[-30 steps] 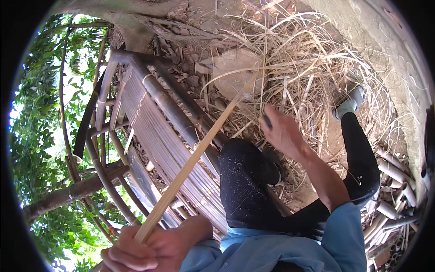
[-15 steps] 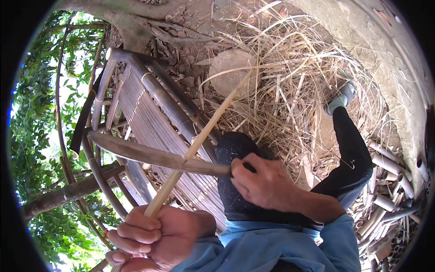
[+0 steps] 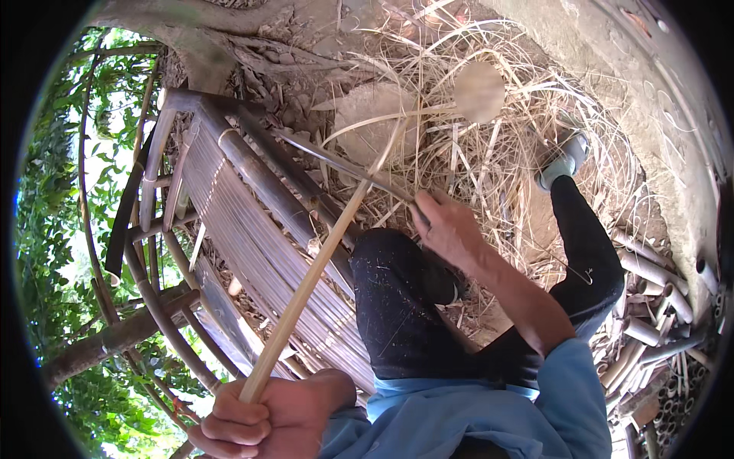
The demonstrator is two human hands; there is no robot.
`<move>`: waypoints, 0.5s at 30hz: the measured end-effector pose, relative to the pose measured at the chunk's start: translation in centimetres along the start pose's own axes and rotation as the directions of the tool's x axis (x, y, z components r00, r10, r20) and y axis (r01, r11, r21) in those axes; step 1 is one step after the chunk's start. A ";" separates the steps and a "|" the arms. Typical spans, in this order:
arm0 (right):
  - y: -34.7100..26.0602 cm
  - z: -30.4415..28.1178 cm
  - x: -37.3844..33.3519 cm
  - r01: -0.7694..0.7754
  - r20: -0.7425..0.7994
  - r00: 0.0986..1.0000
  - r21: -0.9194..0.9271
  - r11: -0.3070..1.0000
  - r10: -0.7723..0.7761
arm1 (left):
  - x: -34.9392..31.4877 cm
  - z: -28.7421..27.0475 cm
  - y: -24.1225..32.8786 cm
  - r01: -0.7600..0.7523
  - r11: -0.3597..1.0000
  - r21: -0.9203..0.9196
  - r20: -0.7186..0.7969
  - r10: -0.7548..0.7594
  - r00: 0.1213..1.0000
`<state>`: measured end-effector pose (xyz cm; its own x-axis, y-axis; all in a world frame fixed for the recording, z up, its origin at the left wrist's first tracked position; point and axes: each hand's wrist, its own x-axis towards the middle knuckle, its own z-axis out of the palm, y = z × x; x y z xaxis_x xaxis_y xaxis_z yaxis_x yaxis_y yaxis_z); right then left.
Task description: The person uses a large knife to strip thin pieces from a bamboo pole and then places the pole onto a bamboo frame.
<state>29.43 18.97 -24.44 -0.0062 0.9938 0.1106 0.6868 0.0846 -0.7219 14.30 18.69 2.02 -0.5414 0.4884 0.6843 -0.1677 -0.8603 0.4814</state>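
My left hand (image 3: 264,421), low at the left, is closed round the near end of a long, pale bamboo strip (image 3: 313,275). The strip slants up and away to the right, over the edge of a bamboo bench. My right hand (image 3: 451,229) grips the handle of a long curved knife (image 3: 325,157), above and beyond my knee. Its blade crosses the strip near the far end, seen almost edge-on and pointing to the far left. The fingers hide most of the handle.
The slatted bamboo bench (image 3: 245,206) stands at my left, before a bamboo railing (image 3: 164,306). Pale shavings (image 3: 505,161) litter the ground around a flat stone (image 3: 367,126). Cut bamboo pieces (image 3: 657,283) are piled at the right, below an earthen wall (image 3: 642,84). Tree roots (image 3: 252,53) spread at the far left.
My right hand has moved the knife away from me along the strip, from about its middle toward its far end. The blade has turned from showing its flat to nearly edge-on.
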 end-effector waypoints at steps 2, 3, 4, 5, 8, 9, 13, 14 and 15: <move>-0.2 0.1 0.2 0.016 0.000 1.000 0.027 0.999 -0.016 | 0.7 -0.8 -0.3 0.030 0.997 0.069 -0.040 -0.027 0.999; -1.2 -0.4 0.2 0.077 -0.013 0.997 0.059 0.995 -0.076 | 1.6 -3.3 0.4 0.085 0.996 0.024 0.246 -0.088 0.965; -2.3 -1.1 0.1 0.137 -0.024 0.991 0.082 0.987 -0.135 | 1.5 -2.9 0.3 0.040 0.999 0.020 0.177 -0.043 0.983; -2.7 -1.1 0.0 0.302 -0.160 0.942 0.016 0.953 -0.296 | 1.3 -2.5 0.1 -0.005 1.000 0.021 0.108 0.002 0.994; 4.4 2.4 1.8 -0.282 0.131 0.956 0.145 0.948 0.264 | 1.0 -0.9 -0.9 -0.036 0.999 -0.030 0.039 0.038 0.999; 5.5 2.9 2.3 -0.438 0.160 0.898 0.409 0.801 0.410 | 1.2 -1.1 -1.2 -0.021 0.999 -0.049 0.059 0.023 0.998; 5.2 4.8 1.2 0.056 -0.092 0.994 0.039 0.998 -0.052 | 2.1 -2.3 -1.2 -0.021 0.995 -0.096 0.140 0.034 0.990; 6.1 5.4 1.1 -0.008 -0.051 0.999 0.061 0.998 0.011 | 2.2 -2.2 -1.6 -0.038 0.993 -0.115 0.151 0.055 0.987; 7.1 6.0 1.2 -0.070 -0.008 0.997 0.082 0.994 0.071 | 2.3 -2.5 -1.3 -0.018 0.999 -0.046 0.134 0.024 0.991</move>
<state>29.92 21.24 -33.54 0.0486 0.9967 0.0645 0.6238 0.0202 -0.7813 11.26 20.51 1.62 -0.4297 0.4828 0.7630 -0.1952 -0.8747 0.4435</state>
